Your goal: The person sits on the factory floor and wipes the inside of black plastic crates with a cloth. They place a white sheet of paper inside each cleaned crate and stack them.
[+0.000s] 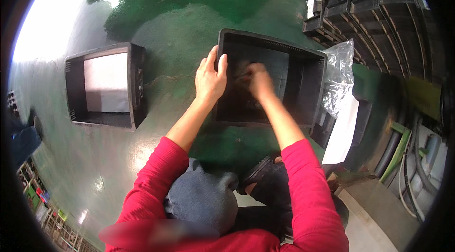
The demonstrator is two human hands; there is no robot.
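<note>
Where hands (211, 79) meet: rigid black crate (303, 62).

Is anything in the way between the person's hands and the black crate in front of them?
Nothing visible. The left hand already grips the black crate by its rim, and the right hand is inside it.

black crate (303, 95), glossy green floor (180, 29), red sleeves (308, 190), clear plastic bag (339, 79)
</note>
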